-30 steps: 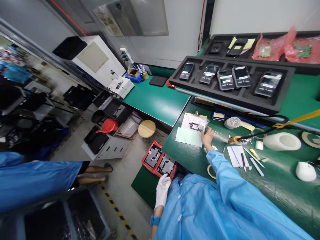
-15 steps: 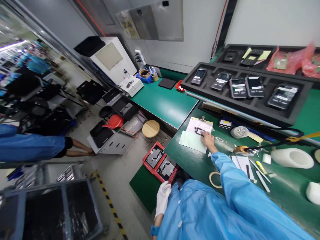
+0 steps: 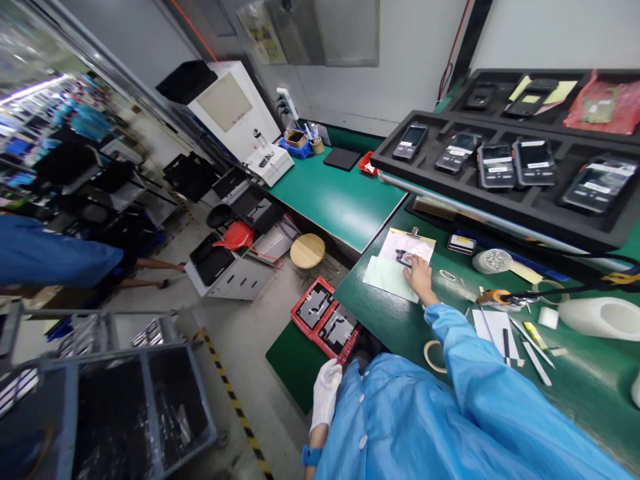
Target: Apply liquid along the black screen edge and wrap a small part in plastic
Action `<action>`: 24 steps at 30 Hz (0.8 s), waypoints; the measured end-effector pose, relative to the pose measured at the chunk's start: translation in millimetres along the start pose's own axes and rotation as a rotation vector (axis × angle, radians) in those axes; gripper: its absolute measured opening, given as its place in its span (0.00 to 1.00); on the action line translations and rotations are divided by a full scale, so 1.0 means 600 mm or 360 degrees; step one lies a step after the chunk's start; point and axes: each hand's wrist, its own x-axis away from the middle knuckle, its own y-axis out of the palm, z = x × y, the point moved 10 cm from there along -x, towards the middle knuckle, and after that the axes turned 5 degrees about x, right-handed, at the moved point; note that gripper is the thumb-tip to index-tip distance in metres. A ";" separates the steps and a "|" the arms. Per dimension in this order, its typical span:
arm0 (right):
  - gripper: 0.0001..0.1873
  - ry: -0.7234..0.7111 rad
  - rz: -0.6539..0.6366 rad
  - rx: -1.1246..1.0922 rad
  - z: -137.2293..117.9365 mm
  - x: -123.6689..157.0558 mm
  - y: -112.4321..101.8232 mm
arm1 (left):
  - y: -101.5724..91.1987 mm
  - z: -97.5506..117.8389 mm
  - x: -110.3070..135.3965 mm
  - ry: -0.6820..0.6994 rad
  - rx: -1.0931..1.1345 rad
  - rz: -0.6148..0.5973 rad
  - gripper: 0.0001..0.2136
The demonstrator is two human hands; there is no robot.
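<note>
My right hand point(image 3: 419, 277), bare and in a blue sleeve, reaches across the green bench point(image 3: 390, 313) to a clipboard with papers point(image 3: 407, 243). Its fingers lie together on a small dark part in a clear plastic bag point(image 3: 404, 257) that rests on the papers. My left hand point(image 3: 325, 395) wears a white glove and hangs at my side against my blue coat, fingers stretched and nothing in them. It is nearest the red trays point(image 3: 327, 321) below the bench edge.
A black foam tray point(image 3: 500, 207) holds several phones at the back. A tape ring point(image 3: 433, 357), a cabled hand tool point(image 3: 495, 298), paper slips and white holders lie to the right. A wooden stool point(image 3: 307, 251), another person's blue sleeve point(image 3: 50, 253) and a cart point(image 3: 125, 407) stand left.
My right hand lowered the bagged part from just above the papers onto the clipboard and stays on it. The view swung slightly; my left hand hardly moved.
</note>
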 end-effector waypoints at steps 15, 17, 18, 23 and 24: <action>0.11 0.0755 0.0177 -0.0248 0.104 0.117 0.014 | 0.007 -0.020 -0.005 0.0023 0.0072 -0.0089 0.27; 0.13 0.0706 0.0212 -0.0346 0.105 0.119 0.004 | -0.003 -0.021 -0.007 0.0036 0.0086 -0.0067 0.26; 0.14 0.0685 0.0222 -0.0395 0.106 0.120 -0.001 | -0.007 -0.021 -0.008 0.0043 0.0092 -0.0059 0.26; 0.19 0.0637 0.0243 -0.0620 0.114 0.125 -0.019 | -0.014 -0.027 -0.016 0.0066 0.0103 -0.0068 0.23; 0.20 0.0616 0.0245 -0.0662 0.111 0.125 -0.023 | -0.015 -0.030 -0.018 0.0068 0.0108 -0.0076 0.22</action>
